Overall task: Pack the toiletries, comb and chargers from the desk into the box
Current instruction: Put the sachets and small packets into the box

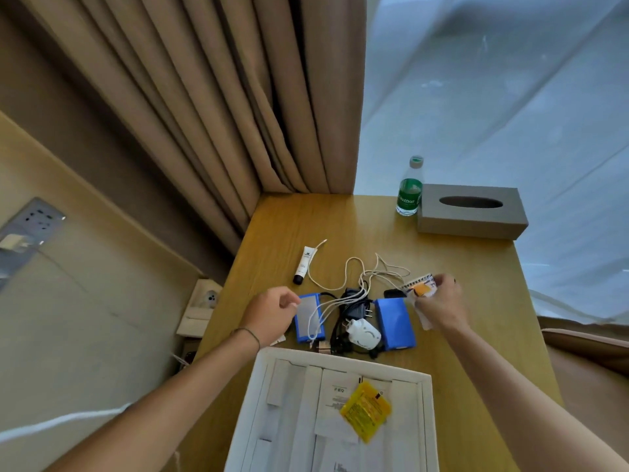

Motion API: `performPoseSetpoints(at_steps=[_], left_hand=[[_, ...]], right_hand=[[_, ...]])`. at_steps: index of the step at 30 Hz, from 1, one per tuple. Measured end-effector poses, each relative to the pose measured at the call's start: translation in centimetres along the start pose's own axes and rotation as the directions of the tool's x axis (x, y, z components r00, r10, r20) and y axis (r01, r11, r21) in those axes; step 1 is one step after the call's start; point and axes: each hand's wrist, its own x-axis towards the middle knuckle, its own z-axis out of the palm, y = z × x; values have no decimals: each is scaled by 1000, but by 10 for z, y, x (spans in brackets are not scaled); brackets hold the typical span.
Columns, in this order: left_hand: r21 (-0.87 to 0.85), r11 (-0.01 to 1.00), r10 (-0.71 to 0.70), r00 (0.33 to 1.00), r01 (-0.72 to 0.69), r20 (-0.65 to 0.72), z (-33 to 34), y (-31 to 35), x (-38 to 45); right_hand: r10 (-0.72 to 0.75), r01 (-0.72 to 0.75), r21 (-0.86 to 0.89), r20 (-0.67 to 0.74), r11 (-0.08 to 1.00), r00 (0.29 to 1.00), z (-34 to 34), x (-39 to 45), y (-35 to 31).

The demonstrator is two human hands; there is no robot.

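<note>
Two flat blue rectangular packs (309, 316)

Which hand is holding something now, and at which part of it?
The right hand pinches small packets at their right edge. The left hand holds nothing.

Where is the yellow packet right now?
In the head view, the crinkly yellow plastic packet lies inside the white cardboard box at the near edge of the wooden desk, toward the box's right side, on white paper packets.
</note>
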Motion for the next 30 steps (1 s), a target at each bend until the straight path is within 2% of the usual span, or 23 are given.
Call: performPoseSetpoints(at_steps=[4,10,15,19,23,30], left_hand=[[11,999,-41,999,41,-2,1,-10,32],[70,991,-117,993,117,1,15,-17,80],[168,977,-127,992,127,-15,29,-22,114],[257,962,-91,996,93,-19,37,-26,140],[293,954,-52,998,60,-36,41,-26,160],[324,946,6,999,-17,34,49,-29,175]], right_hand=[[64,-114,388,139,914,988,-15,-19,-31],[49,-230,542,328,808,944,-6,-56,-68],[76,-329,595,409,734,909,18,-78,-85],[109,-367,594,424,716,899,28,-93,-90],[112,-353,601,400,717,910,32,-104,-91],[146,-331,589,340,737,929,34,-125,-96]])
